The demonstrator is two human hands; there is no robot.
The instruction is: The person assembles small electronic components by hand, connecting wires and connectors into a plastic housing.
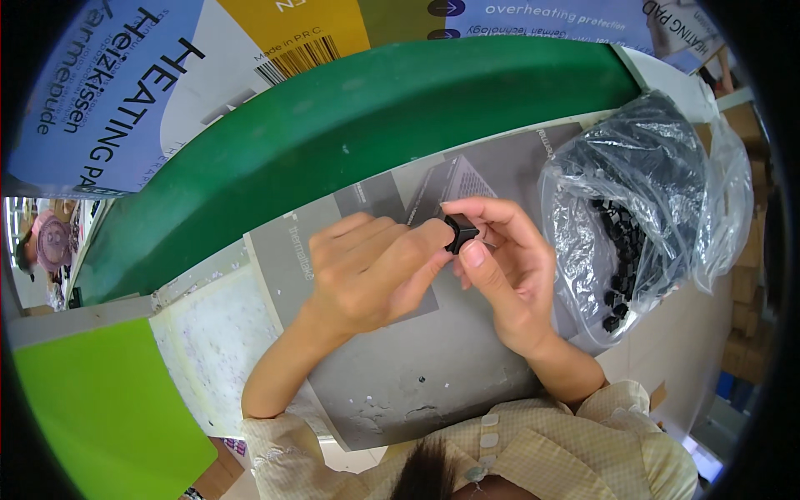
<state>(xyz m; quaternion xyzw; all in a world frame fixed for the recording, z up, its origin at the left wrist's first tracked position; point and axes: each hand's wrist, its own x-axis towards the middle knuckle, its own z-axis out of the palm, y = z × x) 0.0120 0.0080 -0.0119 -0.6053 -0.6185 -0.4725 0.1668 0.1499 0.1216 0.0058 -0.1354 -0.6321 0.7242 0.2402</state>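
Note:
Between my two hands, above the middle of the work surface, is a small black box-shaped part (464,232). My right hand (521,283) grips it from the right, thumb in front and fingers behind. From the other side my left hand (367,271) is closed, its index finger and thumb pressed to the part's left end. Where those left fingertips meet the part, the contact is partly hidden. At the right lies a clear plastic bag (575,179) with several small black pieces (621,242) inside.
Grey printed cardboard (358,392) covers the surface under my hands. A green curved band (350,117) runs behind it, with blue and yellow printed cartons (100,100) beyond. To the left are a worn white surface (217,333) and a bright green panel (108,408).

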